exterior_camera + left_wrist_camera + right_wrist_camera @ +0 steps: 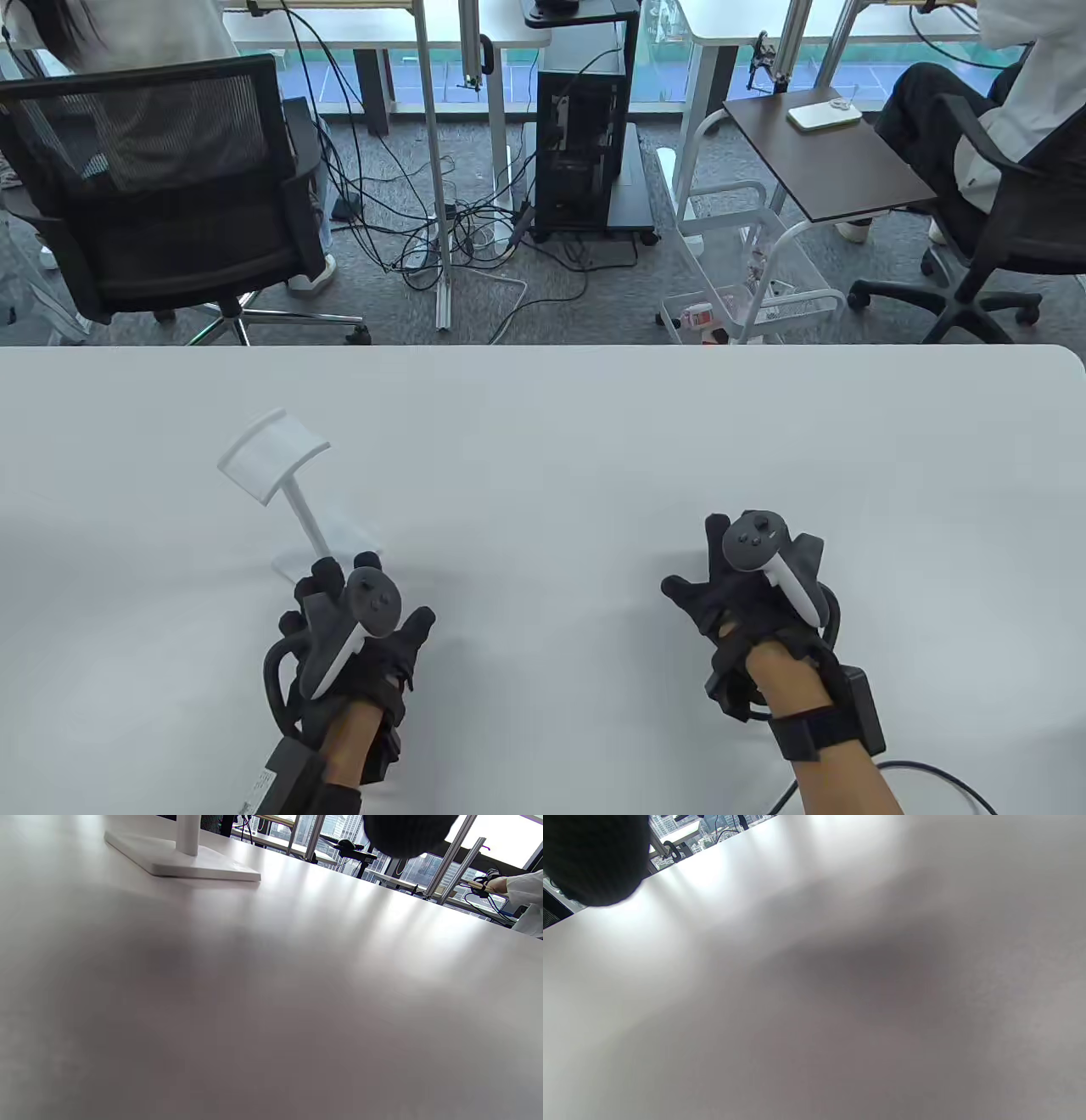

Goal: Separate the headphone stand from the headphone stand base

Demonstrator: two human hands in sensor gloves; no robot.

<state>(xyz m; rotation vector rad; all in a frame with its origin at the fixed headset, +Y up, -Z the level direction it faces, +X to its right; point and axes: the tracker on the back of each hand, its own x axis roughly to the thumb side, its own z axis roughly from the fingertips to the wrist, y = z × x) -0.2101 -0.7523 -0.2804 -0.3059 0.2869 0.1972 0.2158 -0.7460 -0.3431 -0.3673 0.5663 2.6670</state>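
A white headphone stand [293, 480] stands upright in its flat white base [339, 548] on the table's left side. Its curved top rest [271, 454] points toward the far left. My left hand [356, 611] lies flat on the table just in front of the base, fingers spread, holding nothing. In the left wrist view the base [182, 859] and the post's foot [188, 834] show at the top left, apart from my fingers. My right hand [747, 577] lies flat on the table at the right, far from the stand, fingers spread and empty.
The white table [594, 424] ends at a far edge, beyond which are office chairs, cables and a wire cart. A dark blurred fingertip [594, 857] shows at the right wrist view's top left corner.
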